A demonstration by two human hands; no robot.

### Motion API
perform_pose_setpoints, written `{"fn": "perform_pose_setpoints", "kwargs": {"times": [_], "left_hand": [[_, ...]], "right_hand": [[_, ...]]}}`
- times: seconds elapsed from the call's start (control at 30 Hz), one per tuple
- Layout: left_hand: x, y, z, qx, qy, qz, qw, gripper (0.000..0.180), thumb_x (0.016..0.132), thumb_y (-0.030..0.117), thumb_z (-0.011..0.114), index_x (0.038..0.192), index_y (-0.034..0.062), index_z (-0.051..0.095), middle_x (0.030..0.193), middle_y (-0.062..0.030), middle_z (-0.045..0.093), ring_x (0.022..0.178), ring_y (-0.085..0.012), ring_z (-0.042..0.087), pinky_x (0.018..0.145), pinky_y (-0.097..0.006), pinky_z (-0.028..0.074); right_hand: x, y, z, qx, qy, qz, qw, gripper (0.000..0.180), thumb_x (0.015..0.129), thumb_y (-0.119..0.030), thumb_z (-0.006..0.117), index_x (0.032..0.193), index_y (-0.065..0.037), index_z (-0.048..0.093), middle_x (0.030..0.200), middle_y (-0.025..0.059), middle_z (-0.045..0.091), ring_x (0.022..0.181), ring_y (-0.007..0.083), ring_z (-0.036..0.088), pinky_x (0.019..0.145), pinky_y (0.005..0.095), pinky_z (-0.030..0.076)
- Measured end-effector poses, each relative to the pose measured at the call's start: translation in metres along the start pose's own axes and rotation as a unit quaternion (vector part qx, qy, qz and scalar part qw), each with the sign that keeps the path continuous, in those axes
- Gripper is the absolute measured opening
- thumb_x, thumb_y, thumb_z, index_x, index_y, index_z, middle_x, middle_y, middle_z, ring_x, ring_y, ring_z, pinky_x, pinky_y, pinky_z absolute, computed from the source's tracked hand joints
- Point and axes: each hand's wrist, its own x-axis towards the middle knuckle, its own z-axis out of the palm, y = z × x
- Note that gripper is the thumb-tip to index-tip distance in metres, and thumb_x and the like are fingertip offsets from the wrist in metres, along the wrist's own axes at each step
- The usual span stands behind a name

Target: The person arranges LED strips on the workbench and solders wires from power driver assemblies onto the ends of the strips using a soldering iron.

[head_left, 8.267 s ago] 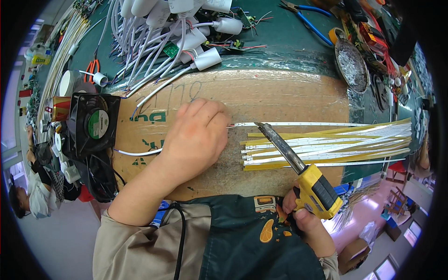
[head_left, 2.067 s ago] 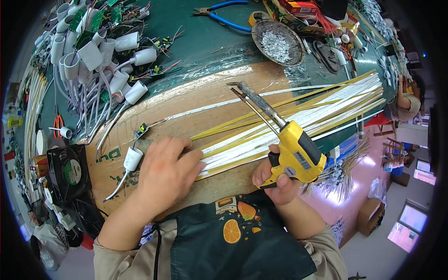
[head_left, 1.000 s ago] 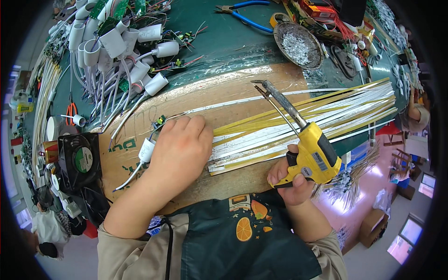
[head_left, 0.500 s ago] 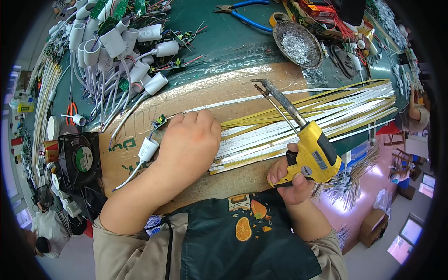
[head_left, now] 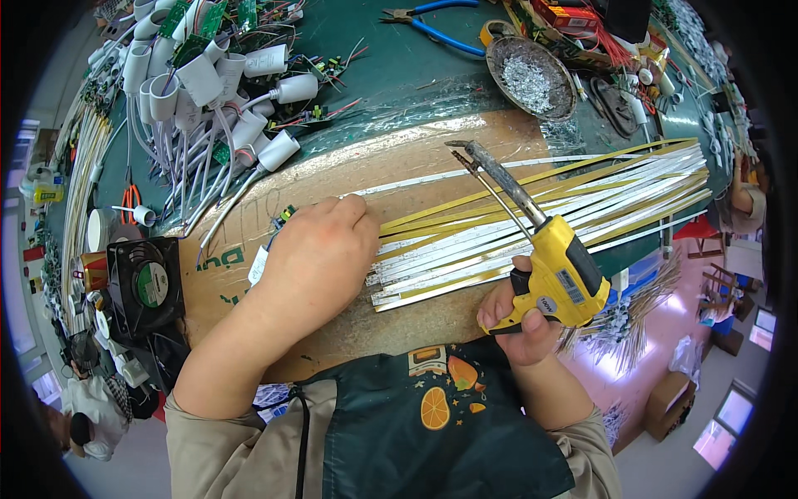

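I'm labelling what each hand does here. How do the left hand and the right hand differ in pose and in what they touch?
The left hand lies flat, palm down, on the near ends of the white and yellow strips; the right hand is curled around the grip of the yellow soldering gun. The left rests on the cardboard sheet; the right sits at its near edge. Both are bare.

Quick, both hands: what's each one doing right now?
Left hand: palm down, pressing on the strip bundle.
Right hand: closed around the yellow soldering gun.
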Motion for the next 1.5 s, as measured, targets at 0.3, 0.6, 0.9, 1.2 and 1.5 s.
{"fn": "perform_pose_setpoints", "kwargs": {"times": [0.3, 0.6, 0.9, 1.2, 1.5], "left_hand": [[0.000, 0.000, -0.002, -0.040, 0.018, -0.005, 0.999, 0.018, 0.083, 0.016, 0.070, 0.095, 0.0028, 0.066, 0.101, -0.0124, 0.063, 0.094, -0.0325, 0.063, 0.083, -0.042, 0.051], [0.003, -0.005, 0.003, -0.010, 0.034, 0.022, 0.999, 0.012, 0.083, 0.013, 0.069, 0.091, 0.0035, 0.066, 0.093, -0.0104, 0.064, 0.086, -0.0324, 0.064, 0.078, -0.043, 0.052], [0.000, 0.007, 0.013, 0.096, 0.099, 0.077, 0.987, 0.011, 0.076, 0.011, 0.061, 0.083, 0.0034, 0.066, 0.082, -0.0085, 0.058, 0.080, -0.0248, 0.062, 0.072, -0.036, 0.050], [0.003, 0.017, 0.025, 0.099, 0.122, 0.020, 0.987, 0.016, 0.077, 0.010, 0.062, 0.091, 0.0028, 0.063, 0.086, -0.0097, 0.057, 0.081, -0.0268, 0.062, 0.074, -0.039, 0.050], [0.002, 0.004, 0.022, -0.051, 0.134, -0.030, 0.989, 0.013, 0.082, 0.006, 0.066, 0.093, 0.0021, 0.062, 0.091, -0.0143, 0.061, 0.086, -0.0347, 0.062, 0.078, -0.044, 0.049]], "right_hand": [[0.000, 0.001, 0.000, 0.001, 0.007, 0.007, 1.000, 0.071, 0.087, -0.032, 0.073, 0.143, -0.001, 0.041, 0.078, 0.0074, 0.057, 0.067, 0.0206, 0.060, 0.064, 0.0359, 0.053], [0.000, -0.001, -0.001, 0.025, -0.001, 0.014, 1.000, 0.071, 0.087, -0.027, 0.074, 0.143, 0.000, 0.039, 0.082, 0.0085, 0.057, 0.071, 0.0198, 0.058, 0.067, 0.0357, 0.052], [-0.001, 0.000, 0.000, 0.022, 0.002, 0.007, 1.000, 0.072, 0.088, -0.026, 0.073, 0.144, 0.002, 0.037, 0.081, 0.0081, 0.056, 0.072, 0.0190, 0.057, 0.066, 0.0352, 0.052], [-0.001, 0.002, -0.002, 0.007, -0.004, -0.018, 1.000, 0.070, 0.090, -0.031, 0.070, 0.144, 0.002, 0.038, 0.079, 0.0072, 0.058, 0.069, 0.0194, 0.060, 0.065, 0.0347, 0.053], [0.000, 0.004, -0.002, 0.008, -0.009, -0.032, 0.999, 0.070, 0.092, -0.032, 0.069, 0.143, 0.002, 0.038, 0.080, 0.0067, 0.058, 0.069, 0.0185, 0.060, 0.065, 0.0339, 0.053]]}}
